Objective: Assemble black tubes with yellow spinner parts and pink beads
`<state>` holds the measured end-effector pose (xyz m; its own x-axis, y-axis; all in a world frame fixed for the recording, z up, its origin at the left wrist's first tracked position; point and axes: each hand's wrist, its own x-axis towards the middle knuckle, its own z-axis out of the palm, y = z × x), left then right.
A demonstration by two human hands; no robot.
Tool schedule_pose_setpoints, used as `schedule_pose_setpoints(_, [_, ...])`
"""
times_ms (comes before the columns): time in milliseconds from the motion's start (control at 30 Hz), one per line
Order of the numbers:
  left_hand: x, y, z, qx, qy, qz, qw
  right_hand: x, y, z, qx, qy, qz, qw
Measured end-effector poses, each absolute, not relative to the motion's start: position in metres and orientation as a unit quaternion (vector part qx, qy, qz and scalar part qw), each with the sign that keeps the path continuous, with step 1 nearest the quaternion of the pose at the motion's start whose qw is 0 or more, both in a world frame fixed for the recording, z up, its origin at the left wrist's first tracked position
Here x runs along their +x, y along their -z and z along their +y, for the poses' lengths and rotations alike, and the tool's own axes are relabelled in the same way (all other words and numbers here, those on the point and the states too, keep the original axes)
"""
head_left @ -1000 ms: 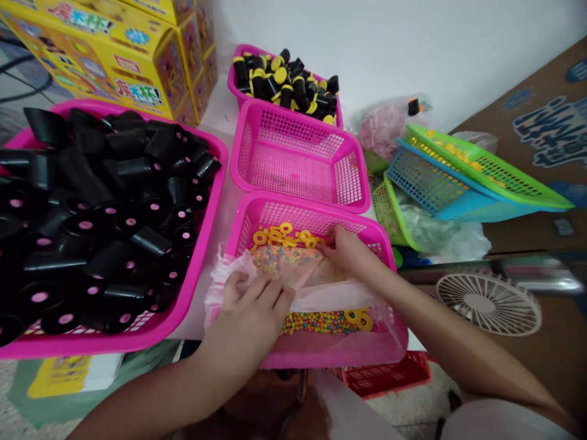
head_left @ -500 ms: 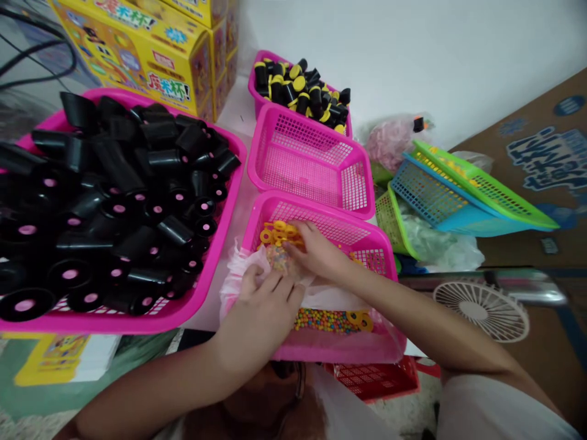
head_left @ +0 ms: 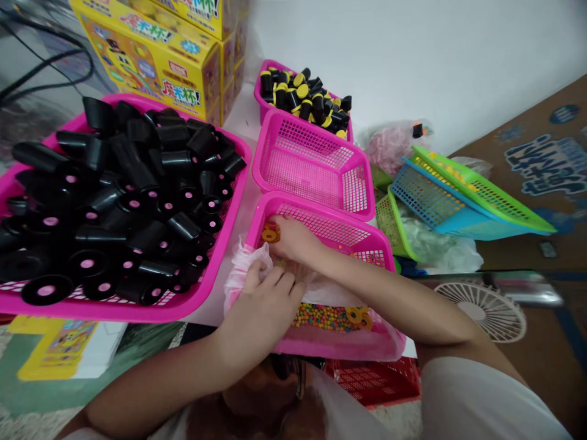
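My left hand (head_left: 265, 298) rests on the clear plastic bag (head_left: 243, 269) at the near left of the closest pink basket (head_left: 330, 220), fingers curled over the bag. My right hand (head_left: 293, 239) reaches across to the basket's far left corner, fingers bent down among yellow rings (head_left: 270, 233). Small coloured beads (head_left: 325, 315) and two more yellow rings (head_left: 356, 316) lie in the bag toward the near side. What my right fingers hold is hidden.
A large pink tray (head_left: 137, 308) of black tubes with pink ends stands left. Behind are an empty pink basket (head_left: 312, 165) and one with black-and-yellow caps (head_left: 302, 98). Yellow boxes (head_left: 156, 67) stand far left. Green and blue baskets (head_left: 458, 189) and a white fan (head_left: 486, 311) sit right.
My right hand has slid leftward across the basket, from its far middle to the far left corner. My left hand shifted slightly left on the bag. The view tilted.
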<state>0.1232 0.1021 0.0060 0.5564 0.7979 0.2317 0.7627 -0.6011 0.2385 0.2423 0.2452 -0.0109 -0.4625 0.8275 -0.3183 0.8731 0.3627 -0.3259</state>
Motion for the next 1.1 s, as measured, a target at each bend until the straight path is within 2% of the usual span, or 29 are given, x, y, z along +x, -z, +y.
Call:
schedule_pose_setpoints(233, [0.121,-0.006,0.103,0.882,-0.153,0.439,0.08,0.242,-0.002,0.259,0.475,0.241,0.843,0.073])
schedule_pose_setpoints(500, [0.122,-0.006,0.103,0.882,-0.153,0.442,0.066,0.229,-0.002,0.264,0.498,0.218,0.832,0.111])
schedule_pose_setpoints(700, [0.122,-0.006,0.101,0.879,-0.156,0.446,0.063,0.241,-0.019,0.269,0.493,0.265,0.825,0.083])
schedule_pose_setpoints(800, [0.122,-0.004,0.101,0.88,-0.162,0.442,0.067,0.258,-0.036,0.27,0.517,0.307,0.798,0.039])
schedule_pose_setpoints(1033, [0.12,-0.006,0.103,0.881,-0.16,0.436,0.089,0.341,-0.092,0.225,0.565,0.441,0.668,-0.2])
schedule_pose_setpoints(1100, [0.119,-0.008,0.103,0.882,-0.156,0.435,0.092,0.373,-0.106,0.194,0.564,0.446,0.658,-0.225])
